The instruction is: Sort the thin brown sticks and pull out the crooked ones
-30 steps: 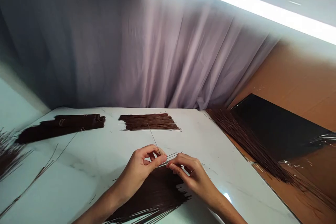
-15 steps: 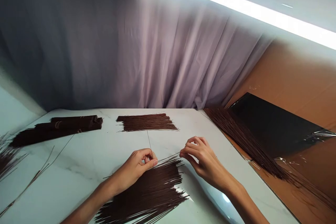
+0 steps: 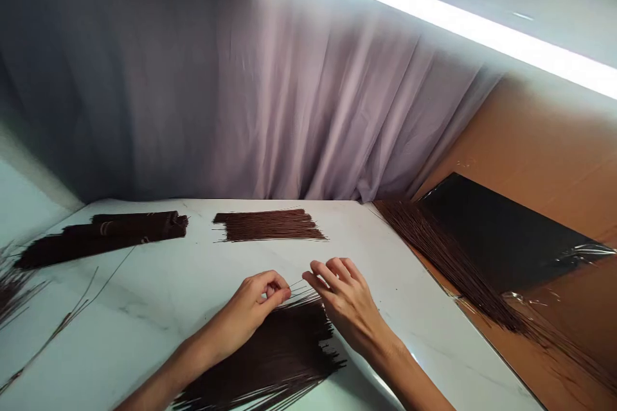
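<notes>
Glossy marbled tabletop (image 3: 193, 289), matt thin brown sticks (image 3: 284, 353), soft cloth curtain (image 3: 299, 115)

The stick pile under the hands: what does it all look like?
The stick pile is a flat heap of very thin, dark brown sticks, lying side by side on the white marble-look table. Its near ends fan out unevenly; paler thin tips poke out at the far end. The left hand curls its fingers together there, seemingly pinching some tips. The right hand rests open on the far right corner.

Left hand (image 3: 255, 308) fingers pinched together; right hand (image 3: 344, 305) flat, fingers extended, palm down.
</notes>
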A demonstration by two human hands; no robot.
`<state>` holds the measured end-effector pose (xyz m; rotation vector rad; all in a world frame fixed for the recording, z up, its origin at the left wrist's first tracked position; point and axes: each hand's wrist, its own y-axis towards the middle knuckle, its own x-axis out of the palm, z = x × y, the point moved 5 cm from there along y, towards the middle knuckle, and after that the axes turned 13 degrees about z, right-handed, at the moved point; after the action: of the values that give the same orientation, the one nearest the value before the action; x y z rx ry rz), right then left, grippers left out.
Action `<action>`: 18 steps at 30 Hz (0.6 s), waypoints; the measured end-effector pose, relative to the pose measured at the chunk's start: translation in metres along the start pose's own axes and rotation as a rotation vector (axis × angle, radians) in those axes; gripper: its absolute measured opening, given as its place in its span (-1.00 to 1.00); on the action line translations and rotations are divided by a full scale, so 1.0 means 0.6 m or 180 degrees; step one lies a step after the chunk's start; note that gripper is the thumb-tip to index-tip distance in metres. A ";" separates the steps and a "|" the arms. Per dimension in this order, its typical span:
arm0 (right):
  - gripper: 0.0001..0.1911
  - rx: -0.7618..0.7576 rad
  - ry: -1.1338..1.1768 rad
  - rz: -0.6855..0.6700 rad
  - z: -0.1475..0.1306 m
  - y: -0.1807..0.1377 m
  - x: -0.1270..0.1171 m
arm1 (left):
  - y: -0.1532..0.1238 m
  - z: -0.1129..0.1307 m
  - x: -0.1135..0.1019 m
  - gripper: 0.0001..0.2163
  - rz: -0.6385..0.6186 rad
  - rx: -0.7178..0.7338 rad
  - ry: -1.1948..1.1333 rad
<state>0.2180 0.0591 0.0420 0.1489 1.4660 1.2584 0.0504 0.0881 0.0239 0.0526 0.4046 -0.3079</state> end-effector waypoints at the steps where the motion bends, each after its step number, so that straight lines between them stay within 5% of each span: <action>1: -0.74 0.0080 -0.0003 0.0031 0.004 -0.006 0.005 | 0.004 -0.004 0.000 -0.72 -0.0018 -0.0012 -0.0036; 6: -0.64 0.0577 0.0045 0.0190 0.010 -0.010 0.005 | 0.017 -0.018 -0.003 -0.69 0.0104 0.0028 -0.0185; 9: -0.74 0.1310 0.0440 0.0703 0.006 -0.013 -0.025 | 0.016 -0.016 -0.007 -0.68 0.0201 -0.0205 -0.0368; 11: -0.88 0.2163 0.0981 0.0963 0.000 -0.022 -0.033 | 0.013 -0.001 -0.008 -0.66 0.0202 -0.0293 -0.0558; 14: -0.75 0.3284 0.2231 0.0605 -0.035 -0.031 -0.004 | 0.007 0.038 -0.007 -0.68 0.0373 -0.0083 -0.0966; 18: -0.68 0.3751 0.3451 0.0522 -0.084 -0.023 0.030 | -0.008 0.061 0.012 -0.75 0.0659 -0.0398 -0.1752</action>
<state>0.1798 0.0360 0.0095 0.3995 3.0610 0.3554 0.0690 0.0777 0.0551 -0.1114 -0.1291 -0.0833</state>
